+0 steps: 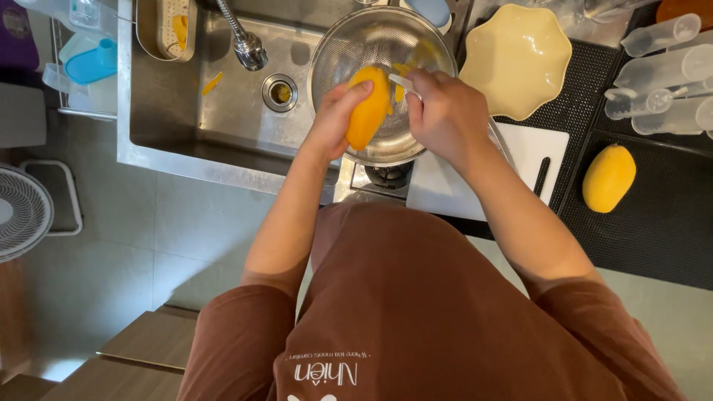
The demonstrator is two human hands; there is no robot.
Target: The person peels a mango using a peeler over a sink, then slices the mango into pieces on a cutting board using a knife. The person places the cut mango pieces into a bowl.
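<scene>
- My brown shirt: nearest item, fills the lower middle of the view; both bare forearms reach up from it.
- My left hand: fingers clamped around a peeled yellow mango, thumb on its upper end, the fruit held upright over the colander.
- My right hand: fingers closed together on a small white-handled peeler, its tip touching the mango's right side.
- Steel mesh colander: round, directly beneath both hands, resting across the sink's right edge; yellow peel strips lie inside, partly hidden by the fruit.
- White cutting board: on the desk just right of my right wrist; a dark-handled knife lies on it.
- Second mango: whole, yellow, on the black mat right of the board, well apart from my hands.
- Steel sink: left of the colander; drain in its floor, a scrap of yellow peel nearby, tap head above.
- Cream scalloped bowl: beyond the board, just right of the colander.
- Clear plastic containers: far right, lying on the mat.
- White fan: on the floor, far left.
</scene>
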